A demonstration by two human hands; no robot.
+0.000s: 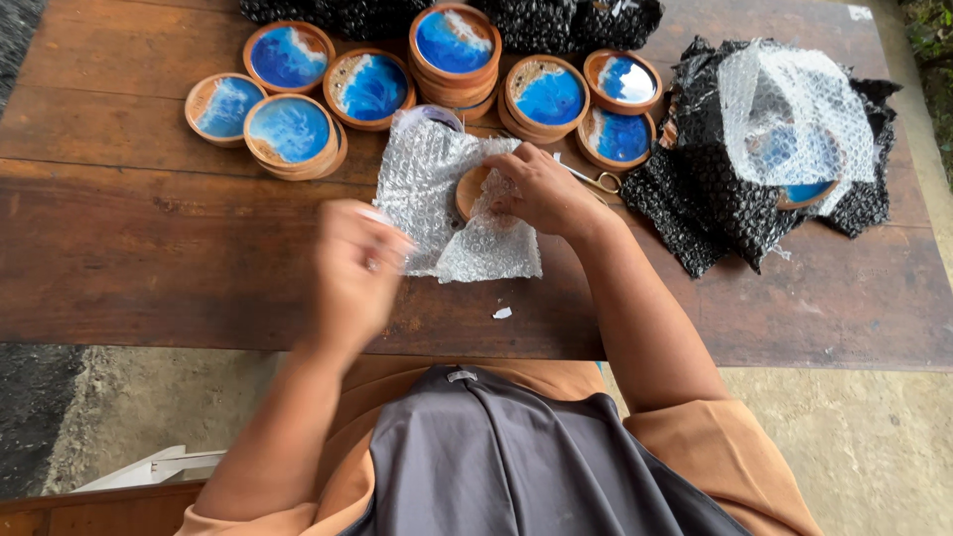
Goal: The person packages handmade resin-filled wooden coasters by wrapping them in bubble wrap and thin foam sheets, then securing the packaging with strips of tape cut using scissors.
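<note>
A round wooden coaster (470, 189) lies on a sheet of clear bubble wrap (427, 174) in the middle of the brown wooden table (149, 228). My right hand (541, 189) presses down on the coaster and on a fold of the wrap over it. My left hand (355, 268) is blurred, raised above the near left edge of the wrap, fingers curled at that edge; whether it grips the wrap is unclear.
Several round wooden coasters with blue and white tops (290, 129) stand in stacks along the far side. Scissors (596, 181) lie right of my right hand. Black bubble wrap (715, 199) with a clear-wrapped bundle (794, 119) sits at the right. A paper scrap (502, 313) lies near the front edge.
</note>
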